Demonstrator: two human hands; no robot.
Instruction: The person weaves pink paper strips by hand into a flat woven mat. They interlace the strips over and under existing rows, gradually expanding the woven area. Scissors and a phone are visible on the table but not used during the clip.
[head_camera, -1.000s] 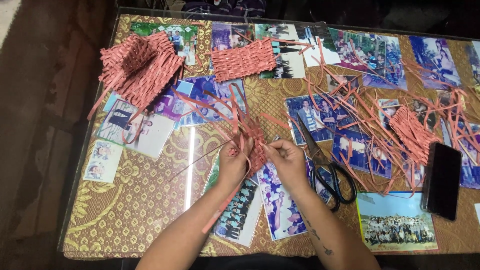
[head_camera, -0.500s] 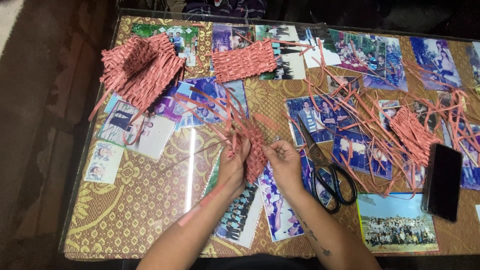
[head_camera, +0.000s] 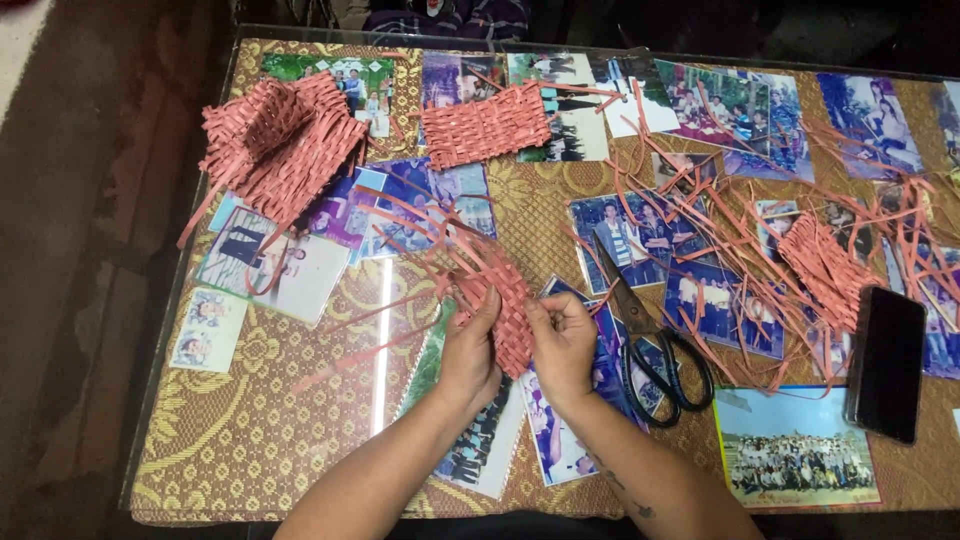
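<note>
left hand (head_camera: 468, 350) and right hand (head_camera: 563, 345) both pinched closed on upright pink woven strip piece (head_camera: 505, 310), black scissors (head_camera: 650, 340) just right, dark phone (head_camera: 886, 362) far right

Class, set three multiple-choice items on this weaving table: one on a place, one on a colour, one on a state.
1. Where do the black-handled metal scissors lie?
A. to the right of the person's hands
B. on the dark phone
C. at the table's left edge

2. What colour is the small woven strip panel held in the hands?
A. green
B. salmon pink
C. white

3. How is that panel held?
A. flat on the glass, untouched
B. by the right hand alone
C. between the left hand and the right hand

Answers: 1 A, the scissors sit just right of the right hand; 2 B, its strips are salmon pink; 3 C, fingers of both hands grip it.
</note>
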